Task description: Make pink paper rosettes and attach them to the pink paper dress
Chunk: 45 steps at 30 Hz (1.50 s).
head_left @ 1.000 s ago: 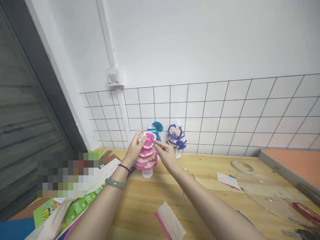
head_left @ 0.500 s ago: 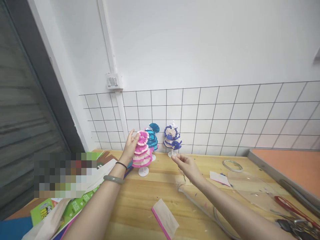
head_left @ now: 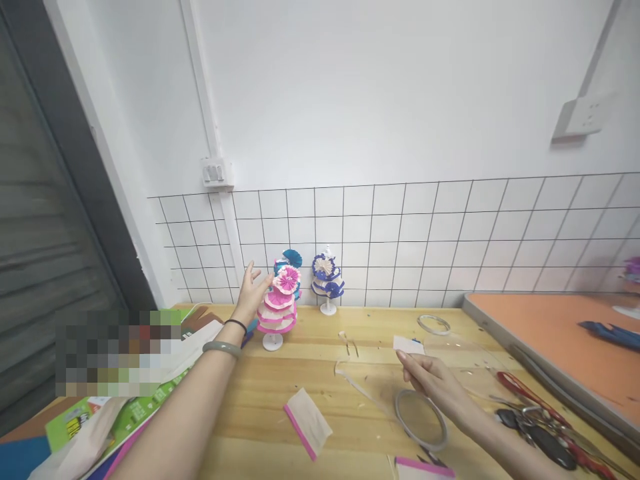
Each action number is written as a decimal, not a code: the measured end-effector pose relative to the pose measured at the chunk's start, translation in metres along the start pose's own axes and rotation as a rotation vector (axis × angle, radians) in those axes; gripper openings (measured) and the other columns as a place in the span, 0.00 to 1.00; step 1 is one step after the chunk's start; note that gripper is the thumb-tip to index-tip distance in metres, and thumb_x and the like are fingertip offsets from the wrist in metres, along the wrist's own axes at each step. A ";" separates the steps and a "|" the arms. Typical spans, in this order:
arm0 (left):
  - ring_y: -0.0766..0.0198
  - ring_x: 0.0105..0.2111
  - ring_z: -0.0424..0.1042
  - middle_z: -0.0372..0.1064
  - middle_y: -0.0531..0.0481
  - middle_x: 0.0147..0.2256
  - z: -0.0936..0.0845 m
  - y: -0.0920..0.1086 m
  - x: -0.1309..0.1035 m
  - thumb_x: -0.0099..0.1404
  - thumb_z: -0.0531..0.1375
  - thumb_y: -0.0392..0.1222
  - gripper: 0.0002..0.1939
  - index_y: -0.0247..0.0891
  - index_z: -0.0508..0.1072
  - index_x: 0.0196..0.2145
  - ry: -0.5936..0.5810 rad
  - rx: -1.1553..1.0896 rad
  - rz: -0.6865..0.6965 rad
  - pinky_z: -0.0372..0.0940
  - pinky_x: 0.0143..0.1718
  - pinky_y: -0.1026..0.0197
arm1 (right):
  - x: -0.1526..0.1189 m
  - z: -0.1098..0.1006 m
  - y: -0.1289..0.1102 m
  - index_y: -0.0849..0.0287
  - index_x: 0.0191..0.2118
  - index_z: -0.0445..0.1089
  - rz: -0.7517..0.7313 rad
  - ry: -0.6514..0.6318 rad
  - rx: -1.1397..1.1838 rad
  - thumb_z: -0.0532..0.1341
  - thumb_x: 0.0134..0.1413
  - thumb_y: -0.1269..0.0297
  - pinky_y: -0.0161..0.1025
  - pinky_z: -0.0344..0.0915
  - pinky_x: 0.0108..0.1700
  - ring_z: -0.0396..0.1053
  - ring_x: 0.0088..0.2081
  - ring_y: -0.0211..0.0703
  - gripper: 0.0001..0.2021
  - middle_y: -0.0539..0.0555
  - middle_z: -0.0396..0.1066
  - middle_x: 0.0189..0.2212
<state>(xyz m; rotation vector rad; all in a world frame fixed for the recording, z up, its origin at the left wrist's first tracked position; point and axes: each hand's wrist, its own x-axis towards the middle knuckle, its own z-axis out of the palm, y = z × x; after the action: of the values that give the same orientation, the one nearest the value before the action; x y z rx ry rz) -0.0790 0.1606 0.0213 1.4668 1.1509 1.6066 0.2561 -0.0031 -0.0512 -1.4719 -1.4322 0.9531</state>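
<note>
1. Since the earlier frames the view has swung right: a socket (head_left: 583, 119) now shows on the wall (head_left: 380, 93), with more of the orange board (head_left: 550, 327) on the table (head_left: 260, 407).
2. To the left lies a paper pile (head_left: 155, 390), partly masked by coarse squares.
3. The pink ornament (head_left: 276, 317) stands upright on its white base (head_left: 273, 343), hiding much of the teal ornament (head_left: 292, 259) behind it. The purple ornament (head_left: 327, 277) stands to the right, near the wall.
4. The right hand (head_left: 425, 377) has changed most: a second ago at the pink ornament, it is now well apart, off to the right. Its thumb and fingers are drawn together; whether they grip anything thin cannot be told.
5. The left hand (head_left: 253, 293) has loosened and its fingers spread, released. The thumb is at the left edge of the pink rosette (head_left: 287, 281), touching or just beside.
6. A ring (head_left: 399, 415) now shows below the right hand; a second ring (head_left: 434, 333) lies farther back. A red handle (head_left: 510, 379) lies to the right.
7. A pale slip (head_left: 406, 343) lies just beyond the right fingertips; a pink-edged scrap (head_left: 307, 423) lies nearer the person.
</note>
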 end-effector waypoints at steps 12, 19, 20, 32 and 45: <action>0.55 0.57 0.55 0.55 0.42 0.57 0.032 0.003 -0.034 0.60 0.51 0.55 0.35 0.41 0.45 0.61 -0.388 0.545 0.236 0.47 0.57 0.51 | -0.011 -0.009 0.021 0.58 0.18 0.59 0.025 -0.042 -0.049 0.49 0.50 0.41 0.34 0.45 0.24 0.46 0.19 0.34 0.25 0.44 0.48 0.15; 0.54 0.52 0.60 0.63 0.43 0.51 0.004 -0.048 -0.080 0.55 0.58 0.46 0.31 0.40 0.57 0.56 -0.606 0.856 0.183 0.55 0.52 0.54 | 0.012 -0.027 0.058 0.59 0.20 0.60 -0.039 0.016 -0.153 0.52 0.51 0.50 0.34 0.54 0.28 0.58 0.23 0.37 0.18 0.48 0.59 0.18; 0.55 0.53 0.59 0.63 0.45 0.51 0.006 -0.053 -0.085 0.55 0.57 0.41 0.27 0.41 0.61 0.54 -0.650 0.918 0.244 0.54 0.53 0.54 | 0.021 -0.025 0.063 0.59 0.23 0.63 -0.050 0.018 -0.184 0.55 0.49 0.53 0.34 0.56 0.30 0.61 0.26 0.39 0.14 0.49 0.63 0.21; 0.59 0.35 0.67 0.71 0.44 0.30 0.031 -0.079 -0.076 0.61 0.48 0.33 0.14 0.36 0.74 0.30 -0.647 0.993 0.328 0.54 0.46 0.54 | 0.066 0.023 0.056 0.61 0.19 0.67 0.075 -0.051 -0.074 0.60 0.38 0.64 0.31 0.53 0.22 0.57 0.18 0.33 0.06 0.46 0.62 0.14; 0.57 0.30 0.70 0.72 0.47 0.25 -0.018 -0.119 -0.050 0.53 0.56 0.45 0.12 0.33 0.71 0.26 -0.149 0.430 -0.045 0.64 0.31 0.61 | 0.062 0.053 0.008 0.65 0.35 0.72 -0.031 -0.086 -0.031 0.59 0.42 0.56 0.32 0.53 0.20 0.53 0.17 0.31 0.17 0.48 0.64 0.19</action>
<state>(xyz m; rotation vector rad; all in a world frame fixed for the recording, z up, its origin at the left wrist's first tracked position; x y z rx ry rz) -0.0999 0.1581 -0.1070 1.7787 1.4927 1.2418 0.2129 0.0621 -0.0750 -1.4419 -1.5338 0.9894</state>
